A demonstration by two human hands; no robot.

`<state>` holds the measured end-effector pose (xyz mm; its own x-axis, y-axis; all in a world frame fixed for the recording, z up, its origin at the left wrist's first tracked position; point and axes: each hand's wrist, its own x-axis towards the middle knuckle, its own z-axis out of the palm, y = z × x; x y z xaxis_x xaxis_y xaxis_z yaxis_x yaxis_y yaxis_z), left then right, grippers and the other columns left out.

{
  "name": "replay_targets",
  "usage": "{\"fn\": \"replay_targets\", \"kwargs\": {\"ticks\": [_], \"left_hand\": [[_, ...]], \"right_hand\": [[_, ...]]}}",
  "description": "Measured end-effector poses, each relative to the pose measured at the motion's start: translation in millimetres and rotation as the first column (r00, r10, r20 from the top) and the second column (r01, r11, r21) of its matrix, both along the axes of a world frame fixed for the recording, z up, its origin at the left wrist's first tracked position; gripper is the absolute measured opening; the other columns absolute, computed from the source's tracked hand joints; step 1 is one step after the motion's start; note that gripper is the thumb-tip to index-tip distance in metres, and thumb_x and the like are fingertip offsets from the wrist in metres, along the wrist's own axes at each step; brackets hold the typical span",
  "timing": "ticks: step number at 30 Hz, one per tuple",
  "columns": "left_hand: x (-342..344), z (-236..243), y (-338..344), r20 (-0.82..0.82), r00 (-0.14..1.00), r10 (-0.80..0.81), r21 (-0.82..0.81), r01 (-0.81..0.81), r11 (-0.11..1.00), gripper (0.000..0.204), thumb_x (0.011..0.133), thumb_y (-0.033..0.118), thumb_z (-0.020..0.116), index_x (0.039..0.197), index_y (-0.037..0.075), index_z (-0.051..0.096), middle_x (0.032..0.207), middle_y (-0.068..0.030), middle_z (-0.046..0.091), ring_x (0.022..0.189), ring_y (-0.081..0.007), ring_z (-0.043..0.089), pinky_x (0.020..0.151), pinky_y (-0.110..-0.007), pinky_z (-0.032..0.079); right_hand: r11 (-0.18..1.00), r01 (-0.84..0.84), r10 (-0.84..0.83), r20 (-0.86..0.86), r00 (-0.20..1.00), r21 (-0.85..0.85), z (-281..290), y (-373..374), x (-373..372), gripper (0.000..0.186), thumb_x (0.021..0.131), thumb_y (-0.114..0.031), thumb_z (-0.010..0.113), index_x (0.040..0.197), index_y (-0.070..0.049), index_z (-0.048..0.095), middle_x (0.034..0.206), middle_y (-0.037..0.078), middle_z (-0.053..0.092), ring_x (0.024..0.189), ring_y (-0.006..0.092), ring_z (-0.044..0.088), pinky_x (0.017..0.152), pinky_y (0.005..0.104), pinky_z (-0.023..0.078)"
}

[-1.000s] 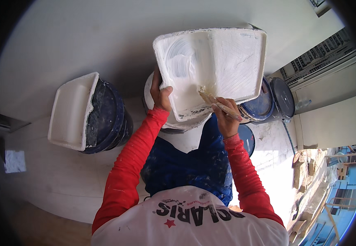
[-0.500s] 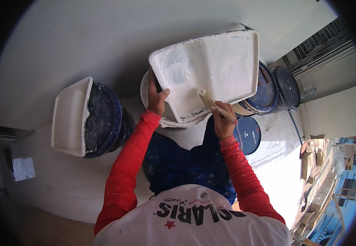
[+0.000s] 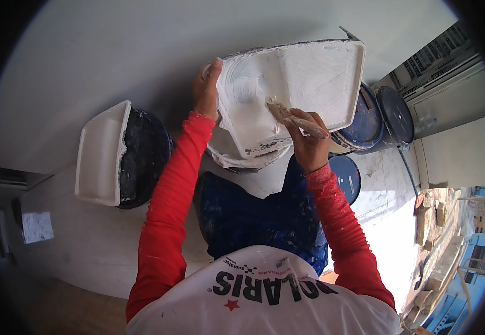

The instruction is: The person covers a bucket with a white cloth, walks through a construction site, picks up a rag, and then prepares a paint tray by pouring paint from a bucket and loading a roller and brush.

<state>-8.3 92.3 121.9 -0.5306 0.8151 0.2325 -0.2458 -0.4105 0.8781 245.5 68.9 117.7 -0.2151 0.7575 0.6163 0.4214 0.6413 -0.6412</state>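
A large paint tray (image 3: 323, 84) smeared with white paint is tilted up in front of me, over a white-coated bucket (image 3: 222, 144). My left hand (image 3: 206, 89) grips the tray's left rim, with the thumb along the edge and the other fingers mostly hidden. In my right hand (image 3: 311, 142) is a paintbrush (image 3: 279, 110) clotted with whitish paint, held by its handle. Its bristles are against or just above the tray's inner face, near the middle; I cannot tell which. Dark specks show along the tray's near lower edge.
To the left, a second white tray (image 3: 100, 156) leans on a dark blue bucket (image 3: 147, 162). Lidded blue drums (image 3: 361, 120) stand at the right, with a blue lid (image 3: 344, 177) below them. A pale wall (image 3: 114, 50) rises behind. Rubble and planks (image 3: 438, 240) lie at far right.
My left hand has slid farther up the tray's left rim. My right hand has moved the paintbrush slightly up and left across the tray. The tray sits a little higher and farther right in view.
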Motion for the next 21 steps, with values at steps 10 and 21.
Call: {"fn": "replay_targets", "kwargs": {"ticks": [10, 21], "left_hand": [[9, 46, -25, -0.094, 0.996, -0.002, 0.268, 0.027, 0.963, 0.055, 0.088, 0.037, 0.059, 0.119, -0.007, 0.054, 0.106, -0.0115, 0.060, 0.096, -0.0175, 0.057, 0.089, -0.030, 0.044], [0, 54, -34, -0.032, 0.987, 0.157, 0.427, -0.129, 0.895, 0.059, 0.082, 0.038, 0.062, 0.120, -0.007, 0.055, 0.108, -0.0113, 0.061, 0.098, -0.0182, 0.056, 0.090, -0.030, 0.043]], "right_hand": [[0.875, -0.256, 0.203, 0.169, 0.964, 0.410, 74, -5, -78, 0.021, 0.079, -0.011, 0.071, 0.099, -0.009, 0.069, 0.099, 0.008, 0.068, 0.083, 0.0274, 0.066, 0.071, 0.0352, 0.054], [0.799, -0.241, 0.171, 0.176, 0.969, 0.551, 104, 0, -51, 0.031, 0.074, -0.009, 0.075, 0.104, -0.007, 0.068, 0.100, 0.010, 0.068, 0.085, 0.0280, 0.066, 0.072, 0.0352, 0.054]]}}
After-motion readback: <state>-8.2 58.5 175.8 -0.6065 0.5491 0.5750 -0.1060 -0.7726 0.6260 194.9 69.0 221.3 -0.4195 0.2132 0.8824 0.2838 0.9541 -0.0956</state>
